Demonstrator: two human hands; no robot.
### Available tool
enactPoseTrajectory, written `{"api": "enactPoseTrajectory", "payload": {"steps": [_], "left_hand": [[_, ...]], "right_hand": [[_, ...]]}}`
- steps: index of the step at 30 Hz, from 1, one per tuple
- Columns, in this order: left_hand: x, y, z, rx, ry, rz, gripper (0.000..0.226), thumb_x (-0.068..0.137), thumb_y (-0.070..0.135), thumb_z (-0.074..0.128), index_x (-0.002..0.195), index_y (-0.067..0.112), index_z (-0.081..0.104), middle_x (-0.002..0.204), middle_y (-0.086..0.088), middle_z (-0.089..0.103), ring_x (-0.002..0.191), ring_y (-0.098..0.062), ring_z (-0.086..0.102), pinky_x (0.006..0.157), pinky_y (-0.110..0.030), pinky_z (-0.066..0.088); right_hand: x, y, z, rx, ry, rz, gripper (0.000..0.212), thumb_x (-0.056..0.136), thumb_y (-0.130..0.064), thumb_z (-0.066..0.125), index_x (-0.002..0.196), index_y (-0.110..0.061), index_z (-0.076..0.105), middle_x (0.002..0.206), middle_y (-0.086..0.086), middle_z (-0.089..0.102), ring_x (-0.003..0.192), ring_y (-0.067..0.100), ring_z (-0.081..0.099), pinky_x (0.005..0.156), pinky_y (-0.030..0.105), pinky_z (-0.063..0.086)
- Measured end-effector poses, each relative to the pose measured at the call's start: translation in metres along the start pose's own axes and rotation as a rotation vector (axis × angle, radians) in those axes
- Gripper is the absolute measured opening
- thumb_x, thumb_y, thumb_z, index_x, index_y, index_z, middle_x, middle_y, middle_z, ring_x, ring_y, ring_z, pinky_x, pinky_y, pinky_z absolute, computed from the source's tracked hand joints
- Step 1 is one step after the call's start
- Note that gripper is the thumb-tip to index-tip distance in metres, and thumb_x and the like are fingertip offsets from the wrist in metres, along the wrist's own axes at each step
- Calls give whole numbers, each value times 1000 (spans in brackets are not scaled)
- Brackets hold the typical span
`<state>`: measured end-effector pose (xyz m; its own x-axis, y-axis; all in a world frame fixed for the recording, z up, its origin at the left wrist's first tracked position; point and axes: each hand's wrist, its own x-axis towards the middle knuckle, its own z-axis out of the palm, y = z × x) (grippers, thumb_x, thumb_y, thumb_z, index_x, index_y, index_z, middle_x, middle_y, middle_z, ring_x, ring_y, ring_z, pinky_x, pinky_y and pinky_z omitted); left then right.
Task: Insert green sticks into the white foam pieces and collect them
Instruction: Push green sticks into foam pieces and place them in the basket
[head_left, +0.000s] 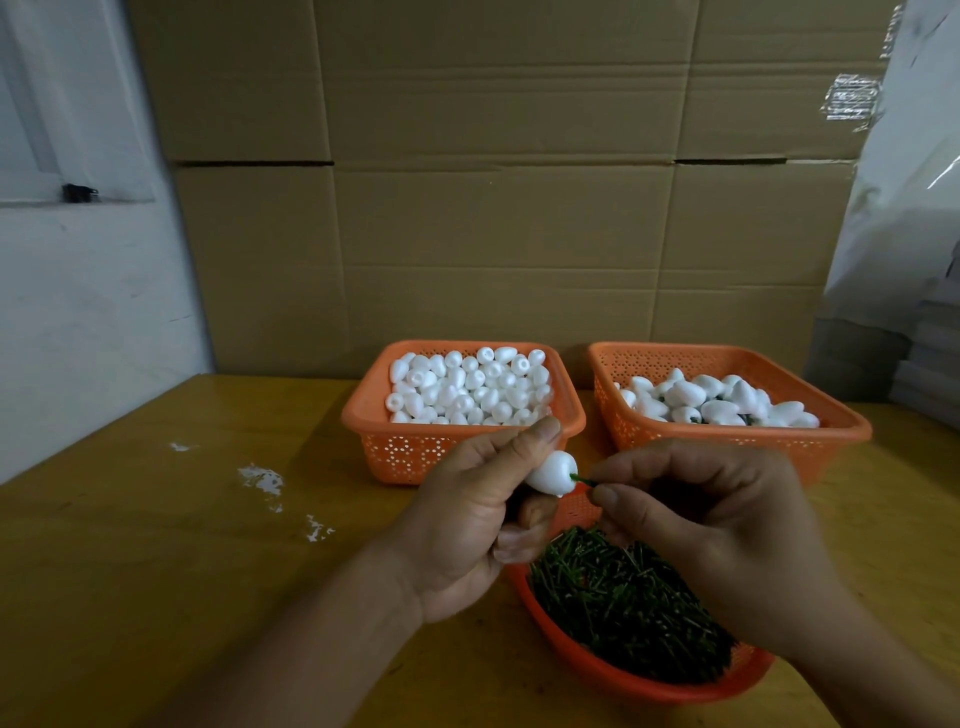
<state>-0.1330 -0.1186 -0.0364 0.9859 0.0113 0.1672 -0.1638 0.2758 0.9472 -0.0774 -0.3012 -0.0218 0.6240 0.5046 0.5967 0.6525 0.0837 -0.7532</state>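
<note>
Our left hand (462, 525) grips a white foam piece (551, 472) between thumb and fingers, while our right hand (717, 525) pinches a green stick (583, 480) whose tip touches the foam's end. Just below both hands sits an orange basket (649, 680) full of green sticks. Farther back on the wooden counter (156, 571) stand two more orange baskets: the left one (395, 447) heaped with plain foam pieces, the right one (831, 441) holding foam pieces with green showing among them.
</note>
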Motion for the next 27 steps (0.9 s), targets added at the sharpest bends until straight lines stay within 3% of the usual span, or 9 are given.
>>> {"api": "enactPoseTrajectory", "payload": {"steps": [5, 14, 18, 23, 27], "left_hand": [[-1, 0, 3, 105, 57, 53, 32, 83, 47, 65, 68, 18, 64, 49, -2, 40, 37, -9, 27, 43, -27, 14], [-1, 1, 9, 203, 156, 180, 32, 77, 48, 69, 63, 20, 61, 48, -2, 39, 38, -9, 28, 39, -19, 25], [0, -1, 11, 238, 235, 278, 33, 79, 43, 68, 66, 12, 61, 48, 5, 42, 40, -3, 35, 42, -15, 31], [0, -1, 9, 296, 200, 347, 31, 82, 39, 69, 81, 8, 69, 50, 8, 47, 43, -3, 39, 46, -14, 35], [0, -4, 5, 320, 96, 328, 21, 87, 25, 74, 104, 13, 75, 60, -3, 50, 54, -11, 44, 52, -24, 40]], "right_hand": [[-3, -2, 5, -112, -2, -54, 12, 77, -32, 74, 88, -30, 78, 74, -12, 76, 63, 11, 72, 57, 35, 59], [-5, 1, 10, -124, -14, 37, 23, 73, -51, 68, 84, -32, 74, 65, 1, 73, 51, 16, 67, 48, 34, 57], [-6, 8, 18, -77, 8, 56, 12, 79, -42, 70, 83, -30, 73, 62, 3, 71, 47, 14, 65, 44, 22, 51], [-6, 14, 25, 92, 51, 141, 12, 80, -30, 69, 82, -20, 76, 72, 6, 75, 58, 21, 72, 51, 27, 58], [-4, 15, 22, 138, 51, 169, 14, 83, -26, 67, 85, -15, 76, 74, 8, 76, 62, 24, 73, 54, 29, 60]]}}
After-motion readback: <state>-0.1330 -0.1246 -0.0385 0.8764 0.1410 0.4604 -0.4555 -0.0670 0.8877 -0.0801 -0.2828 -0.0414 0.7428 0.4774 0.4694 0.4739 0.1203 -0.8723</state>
